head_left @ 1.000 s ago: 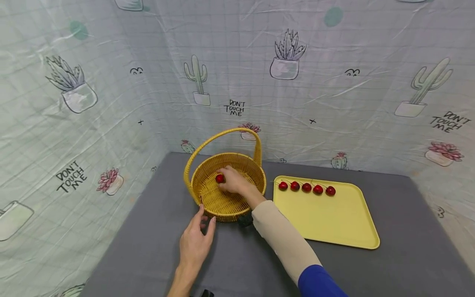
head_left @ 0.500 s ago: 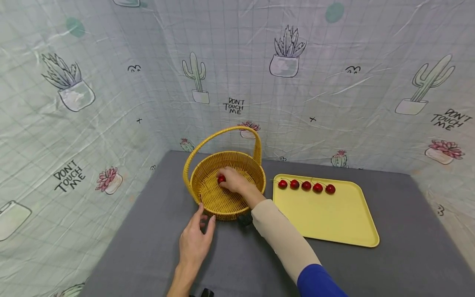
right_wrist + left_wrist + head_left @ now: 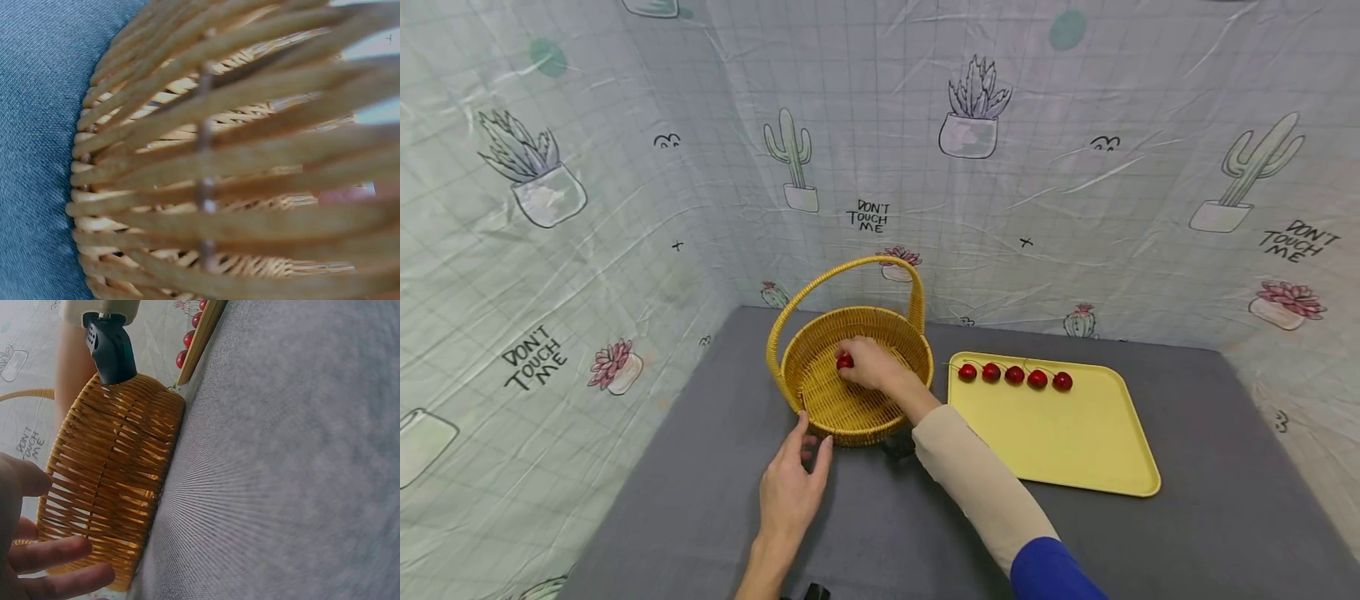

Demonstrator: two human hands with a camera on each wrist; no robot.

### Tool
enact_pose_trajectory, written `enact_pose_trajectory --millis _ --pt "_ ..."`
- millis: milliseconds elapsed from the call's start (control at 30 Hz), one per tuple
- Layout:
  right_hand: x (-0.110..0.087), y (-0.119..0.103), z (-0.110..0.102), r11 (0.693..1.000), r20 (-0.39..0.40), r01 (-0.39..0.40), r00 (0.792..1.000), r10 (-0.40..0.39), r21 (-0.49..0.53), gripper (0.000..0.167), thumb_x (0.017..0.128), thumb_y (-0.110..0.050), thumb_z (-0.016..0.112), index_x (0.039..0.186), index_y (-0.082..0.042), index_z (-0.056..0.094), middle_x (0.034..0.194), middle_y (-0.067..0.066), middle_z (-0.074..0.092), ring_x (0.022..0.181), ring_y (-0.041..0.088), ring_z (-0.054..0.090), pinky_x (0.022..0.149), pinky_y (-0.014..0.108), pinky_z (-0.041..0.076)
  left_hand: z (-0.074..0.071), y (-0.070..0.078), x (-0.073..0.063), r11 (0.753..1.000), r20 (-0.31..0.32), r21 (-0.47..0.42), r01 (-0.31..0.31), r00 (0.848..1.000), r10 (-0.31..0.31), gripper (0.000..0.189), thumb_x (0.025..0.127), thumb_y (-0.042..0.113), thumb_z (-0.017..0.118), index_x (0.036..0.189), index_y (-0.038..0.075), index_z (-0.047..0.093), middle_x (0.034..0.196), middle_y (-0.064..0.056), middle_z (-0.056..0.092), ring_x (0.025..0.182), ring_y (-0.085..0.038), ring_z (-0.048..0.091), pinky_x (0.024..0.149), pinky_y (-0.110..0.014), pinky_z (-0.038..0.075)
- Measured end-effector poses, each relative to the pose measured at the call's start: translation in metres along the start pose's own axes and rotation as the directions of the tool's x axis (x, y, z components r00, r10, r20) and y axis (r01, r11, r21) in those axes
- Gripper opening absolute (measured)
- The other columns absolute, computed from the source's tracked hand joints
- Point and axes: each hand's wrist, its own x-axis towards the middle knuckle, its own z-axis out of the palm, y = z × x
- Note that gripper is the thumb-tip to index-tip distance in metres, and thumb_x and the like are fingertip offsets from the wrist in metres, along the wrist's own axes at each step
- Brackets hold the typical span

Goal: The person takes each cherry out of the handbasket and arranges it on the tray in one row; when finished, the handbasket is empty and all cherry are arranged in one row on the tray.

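In the head view a yellow wicker basket [image 3: 853, 427] with a tall arched handle stands on the grey table. My right hand [image 3: 871, 367] reaches over its near right rim and pinches a red cherry [image 3: 845, 361] low inside the basket. Whether that cherry touches the woven bottom, I cannot tell. My left hand [image 3: 792, 492] lies at the basket's near left side, thumb and fingers loosely spread by the rim. Seen from the left wrist, its fingers [image 3: 59, 550] are extended against or just beside the woven wall [image 3: 106, 469]. Basket weave hides most of the right hand in the right wrist view.
To the basket's right, a yellow tray [image 3: 1060, 442] carries a row of several cherries [image 3: 1015, 376] with stems along its back edge. A cloth printed with cacti [image 3: 970, 208] hangs behind and at the left. A black wrist device [image 3: 111, 350] sits under the right forearm.
The head view has shifted slightly. My right fingers have closed in a little more around the cherry, staying at about the same spot in the basket. The left hand keeps its place.
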Motion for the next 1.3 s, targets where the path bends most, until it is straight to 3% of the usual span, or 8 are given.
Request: enact_pose_trajectory --millis 133,367,600,800,1067,1300 --pt "-0.006 -0.003 -0.007 1.000 -0.030 0.002 1.000 -0.002 0.006 0.030 0.097 -0.024 0.067 0.124 -0.012 0.062 0.119 0.007 0.065 0.100 0.019 0.063 0.079 0.033 0.055 0.000 0.001 0.000 1.000 -0.002 -0.002 -0.001 1.000 0.001 0.058 0.096 0.034 0.069 0.144 0.006 0.055 0.101 -0.012 0.075 0.079 -0.026 0.072 0.064 -0.044 0.058" --pt "-0.023 -0.004 -0.024 0.996 -0.095 0.084 0.992 -0.081 0.036 0.034 0.099 -0.019 0.063 0.132 -0.012 0.065 0.125 0.010 0.062 0.099 0.019 0.061 0.082 0.033 0.054 0.001 -0.001 -0.001 1.000 0.001 -0.012 -0.004 1.000 0.004 0.058 0.095 0.033 0.070 0.143 0.005 0.055 0.101 -0.013 0.075 0.079 -0.027 0.072 0.064 -0.045 0.058" --pt "-0.044 0.000 -0.044 0.988 -0.205 0.136 0.971 -0.119 0.071 0.022 0.096 -0.018 0.066 0.117 -0.010 0.066 0.110 0.005 0.065 0.090 0.014 0.061 0.077 0.029 0.053 0.001 -0.005 -0.001 0.999 -0.016 -0.023 -0.036 0.999 0.036 0.057 0.094 0.029 0.072 0.142 0.003 0.055 0.100 -0.015 0.075 0.077 -0.029 0.073 0.060 -0.043 0.058" --pt "-0.067 0.005 -0.059 0.978 -0.275 0.138 0.957 -0.091 0.157 0.018 0.095 -0.018 0.067 0.111 -0.012 0.063 0.104 0.001 0.062 0.083 0.013 0.058 0.073 0.028 0.052 0.001 -0.003 -0.002 0.999 -0.011 -0.030 -0.032 0.999 0.031 0.056 0.095 0.029 0.071 0.142 0.003 0.055 0.100 -0.014 0.075 0.078 -0.029 0.072 0.058 -0.043 0.057" --pt "-0.103 0.021 -0.076 0.985 -0.369 0.113 0.928 -0.058 0.129 0.041 0.094 -0.019 0.066 0.133 -0.008 0.061 0.113 0.006 0.060 0.090 0.016 0.059 0.079 0.033 0.054 0.000 -0.002 -0.002 0.999 -0.013 -0.037 -0.027 1.000 0.026 0.057 0.095 0.030 0.071 0.143 0.004 0.055 0.101 -0.014 0.075 0.078 -0.028 0.072 0.059 -0.044 0.056" --pt "-0.133 0.050 -0.085 0.981 -0.433 0.086 0.901 -0.003 0.172 0.032 0.092 -0.013 0.066 0.123 -0.002 0.065 0.110 0.009 0.058 0.091 0.019 0.063 0.084 0.036 0.058 0.000 -0.002 -0.002 0.999 -0.022 -0.032 -0.030 0.999 0.029 0.058 0.095 0.030 0.071 0.143 0.003 0.055 0.100 -0.014 0.076 0.077 -0.027 0.072 0.059 -0.045 0.056"
